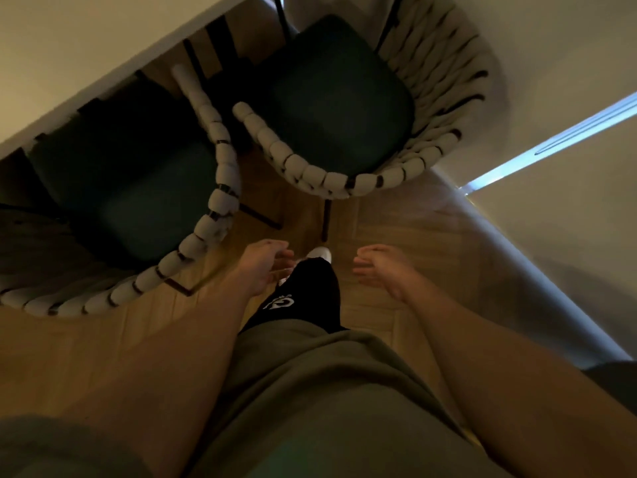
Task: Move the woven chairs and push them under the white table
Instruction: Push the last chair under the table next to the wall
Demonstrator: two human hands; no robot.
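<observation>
Hands, left hand (pixel 263 267) and right hand (pixel 377 269), hang loose and empty; the woven chair (pixel 344 132) at one o'clock risks knocking its neighbour (pixel 138 188) under the worktop (pixel 86 56).

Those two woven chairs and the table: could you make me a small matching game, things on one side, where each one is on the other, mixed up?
Things:
1. left woven chair
2. right woven chair
3. white table
4. left hand

Places or states:
A. fills the upper left corner of the view
B. standing clear of the table, near the wall
C. open, holding nothing, above the wooden floor
D. dark seat partly tucked under the table edge

Pairs: 1-D, 2-B, 3-A, 4-C
</observation>
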